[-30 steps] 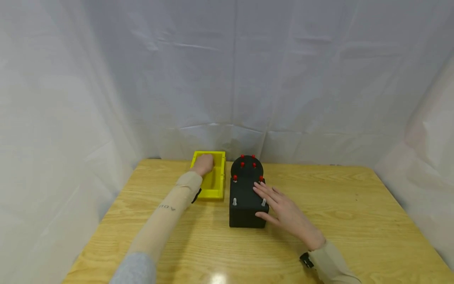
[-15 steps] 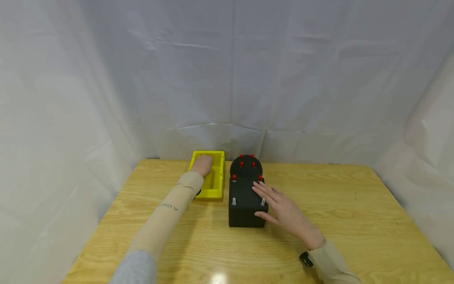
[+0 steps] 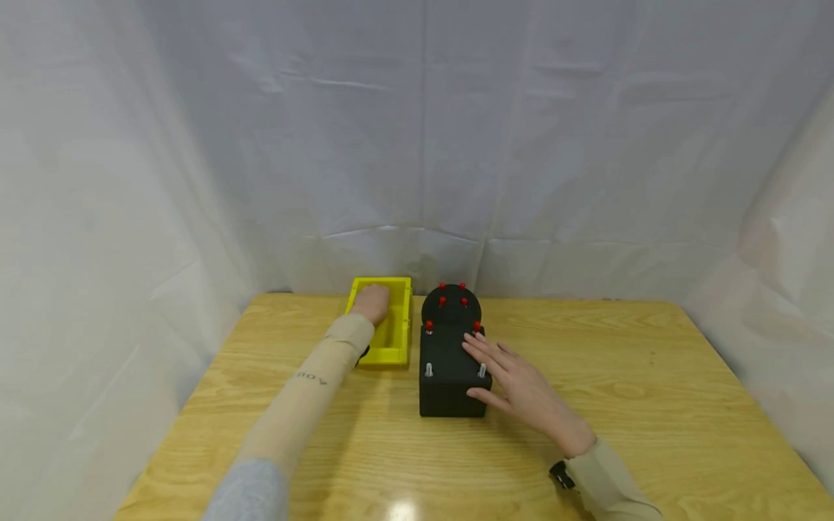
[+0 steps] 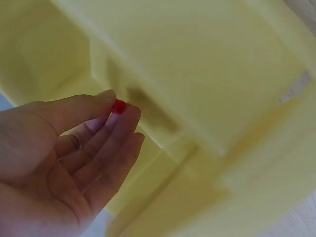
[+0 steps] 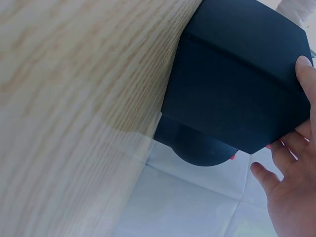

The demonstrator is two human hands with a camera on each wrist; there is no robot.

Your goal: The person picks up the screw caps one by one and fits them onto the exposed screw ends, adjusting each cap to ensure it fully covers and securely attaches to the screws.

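Left wrist cam: my left grip (image 4: 64,158) pinches a red peg (image 4: 118,106) inside the yellow bin (image 4: 217,74). Right grip (image 3: 521,387) flat, steadying the black box (image 3: 449,376). Pick step; next, prob. needs a clean lift w/o dropping.

One yellow tray (image 3: 405,323), one black box (image 3: 449,376), six red pegs (image 3: 442,301) and two silver bolts (image 3: 428,370) on it.

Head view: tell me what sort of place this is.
Probably a curtained-off recording or test booth, not a home or workshop. White sheeting closes in a plain wooden table, which bears only a yellow bin and a black fixture with red pegs.
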